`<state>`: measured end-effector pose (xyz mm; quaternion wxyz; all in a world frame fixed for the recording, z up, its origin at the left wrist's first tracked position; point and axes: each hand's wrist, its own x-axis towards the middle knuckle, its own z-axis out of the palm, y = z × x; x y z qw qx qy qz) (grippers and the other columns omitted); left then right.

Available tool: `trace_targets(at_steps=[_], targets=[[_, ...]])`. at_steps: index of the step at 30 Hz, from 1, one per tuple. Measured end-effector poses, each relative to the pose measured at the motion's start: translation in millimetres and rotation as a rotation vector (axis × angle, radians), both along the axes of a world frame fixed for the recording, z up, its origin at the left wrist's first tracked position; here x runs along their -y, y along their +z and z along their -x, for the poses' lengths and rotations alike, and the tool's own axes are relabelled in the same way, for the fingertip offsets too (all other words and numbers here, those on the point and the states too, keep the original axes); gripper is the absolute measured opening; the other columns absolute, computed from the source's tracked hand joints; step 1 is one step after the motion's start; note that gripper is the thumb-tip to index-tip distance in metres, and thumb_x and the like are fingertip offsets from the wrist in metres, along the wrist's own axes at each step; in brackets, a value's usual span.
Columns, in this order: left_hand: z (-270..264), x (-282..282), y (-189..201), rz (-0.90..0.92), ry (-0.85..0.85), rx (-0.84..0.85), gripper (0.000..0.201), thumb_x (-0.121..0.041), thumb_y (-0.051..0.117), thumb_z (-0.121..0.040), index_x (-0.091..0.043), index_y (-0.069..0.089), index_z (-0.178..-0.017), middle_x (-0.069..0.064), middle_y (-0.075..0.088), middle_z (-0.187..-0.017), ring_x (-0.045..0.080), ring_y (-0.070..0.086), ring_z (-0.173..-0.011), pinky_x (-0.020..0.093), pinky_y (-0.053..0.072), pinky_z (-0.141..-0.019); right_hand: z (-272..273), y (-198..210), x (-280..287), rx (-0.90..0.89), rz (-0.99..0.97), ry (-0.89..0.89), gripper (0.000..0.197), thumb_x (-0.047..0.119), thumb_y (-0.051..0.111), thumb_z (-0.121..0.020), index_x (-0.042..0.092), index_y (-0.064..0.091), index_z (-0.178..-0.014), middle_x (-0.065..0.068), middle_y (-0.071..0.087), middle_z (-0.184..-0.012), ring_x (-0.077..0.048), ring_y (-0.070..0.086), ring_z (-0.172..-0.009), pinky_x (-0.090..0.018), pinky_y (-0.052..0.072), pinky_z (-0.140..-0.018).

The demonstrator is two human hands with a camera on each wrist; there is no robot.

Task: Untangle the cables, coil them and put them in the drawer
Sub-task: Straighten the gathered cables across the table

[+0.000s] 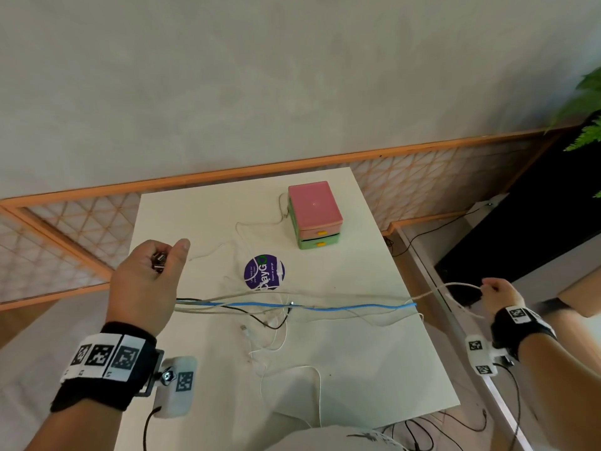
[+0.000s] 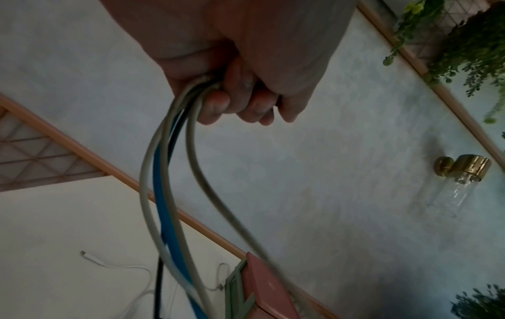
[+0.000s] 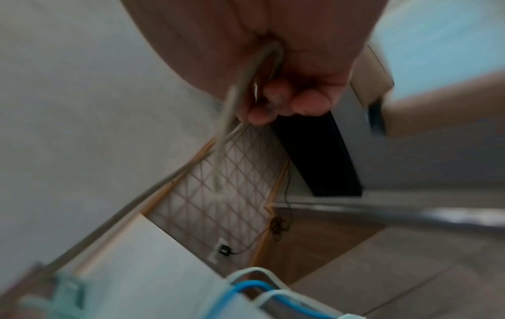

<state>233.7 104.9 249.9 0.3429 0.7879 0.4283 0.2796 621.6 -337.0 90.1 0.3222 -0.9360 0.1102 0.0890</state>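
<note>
My left hand (image 1: 153, 268) (image 2: 240, 101) grips a bundle of cables above the table's left side: a blue cable (image 1: 325, 306) (image 2: 164, 194), a black cable (image 1: 250, 315) and grey ones (image 2: 199, 172). Metal plugs (image 1: 159, 259) stick out of its fist. The bundle stretches right across the white table (image 1: 357, 369). Beyond the table's right edge, my right hand (image 1: 497, 292) (image 3: 284, 103) pinches a loop of grey-white cable (image 1: 455, 286) (image 3: 235, 95). Thin white cables (image 1: 276, 340) lie tangled on the table. The pink and green drawer box (image 1: 313, 214) stands at the back, both drawers closed.
A purple round sticker (image 1: 264, 271) lies mid-table. An orange lattice panel (image 1: 65, 229) runs behind and to the left. A black cabinet (image 1: 536, 222) and a plant (image 1: 585, 102) are at the right. Dark cords (image 1: 422, 431) lie on the floor under the table's near edge.
</note>
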Motion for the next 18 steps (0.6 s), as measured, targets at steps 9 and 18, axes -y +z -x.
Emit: trace_targets(at_steps=[9,18], targets=[[-16,31,-8,0.413,-0.280,0.348,0.052,-0.062,0.074,-0.085,-0.012,0.062,-0.078,0.014,0.037,-0.066,0.020,0.030,-0.055,0.028,0.029,-0.051,37,-13,-12,-0.134,0.681,0.302,0.037,0.046,0.043,-0.098,0.028,0.066,-0.121,-0.013,0.057,-0.127,-0.037,0.055,-0.114,-0.045,0.047,-0.099],[-29,53,0,0.539,-0.488,0.463,0.056,-0.071,0.077,-0.078,-0.017,0.063,-0.076,0.018,0.037,-0.068,0.024,0.031,-0.057,0.034,0.030,-0.059,192,65,-199,0.037,-0.232,1.310,0.093,0.072,0.070,-0.075,0.041,0.036,-0.156,0.011,0.033,-0.161,-0.001,0.031,-0.149,-0.022,0.026,-0.123]])
